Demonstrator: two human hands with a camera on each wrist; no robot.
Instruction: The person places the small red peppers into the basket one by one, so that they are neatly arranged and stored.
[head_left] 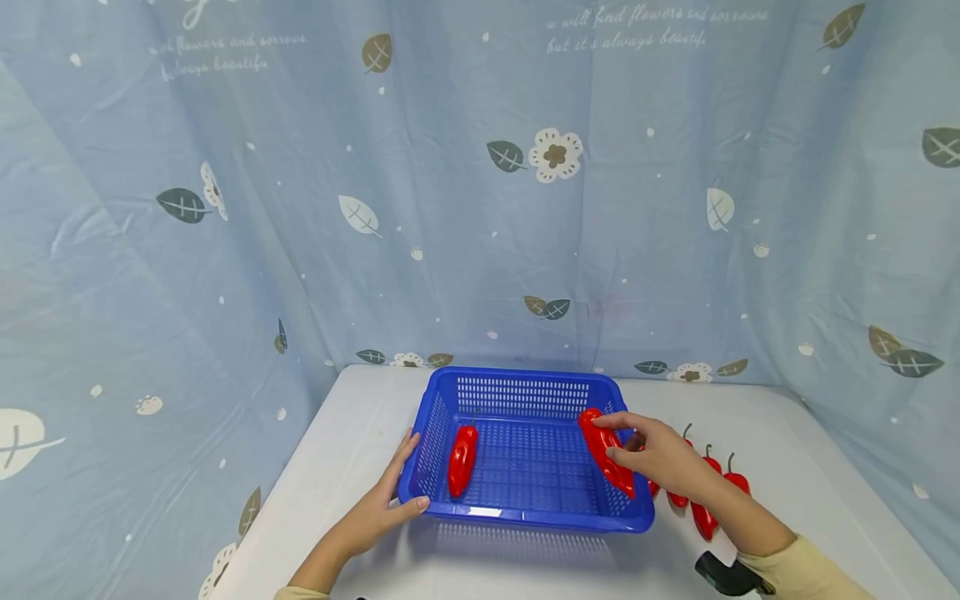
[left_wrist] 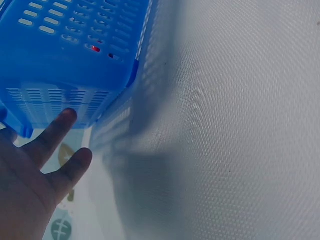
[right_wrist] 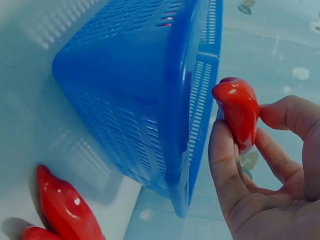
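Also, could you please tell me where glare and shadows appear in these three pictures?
Head view: white glare on the near rim of the blue perforated plastic basket; left wrist view: a soft-edged dark shadow on the white textured tabletop; right wrist view: bright highlights on a glossy, tapered red pepper lying on that tabletop.

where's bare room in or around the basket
Bare: the middle of the blue basket, between the left pepper and the held pepper in the right hand; also the white table along its near side. Crowded: right of the basket, where more peppers lie.
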